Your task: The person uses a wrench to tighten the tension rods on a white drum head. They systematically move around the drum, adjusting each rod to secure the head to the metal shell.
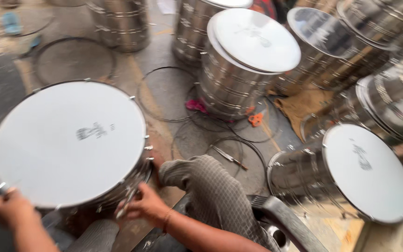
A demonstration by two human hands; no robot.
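**A:** What is the largest item in front of you?

**B:** The big drum (pixel 68 142), white head up, steel shell below, fills the lower left. It sits between your knees, its rim studded with small tension lugs.

**A:** And around it?

**B:** At 1 o'clock from that drum stands a stacked drum (pixel 248 56) with its white head tilted toward you. At 3 o'clock a second drum lies on its side (pixel 350 172), head facing right and up. More steel shells (pixel 120 23) crowd the far edge from 12 to 2 o'clock. Thin metal hoops (pixel 166 93) lie flat on the concrete floor (pixel 136 65) between them.

**A:** Where are your hands?

**B:** Well apart, on opposite sides of the big drum. Your left hand (pixel 10 207) rests at 7 o'clock on the rim, fingers curled over the edge. Your right hand (pixel 148 205) is at 5 o'clock against the shell, closed around a small metal tool (pixel 126 203); the blur hides what kind.

**A:** Smaller things?

**B:** A brown cloth (pixel 302 105) lies at 2 o'clock beside the shells. An orange-handled tool (pixel 256 120) rests on the floor under the stacked drum, and a slim metal tool (pixel 229 157) lies inside a hoop just beyond your right knee (pixel 197 177).
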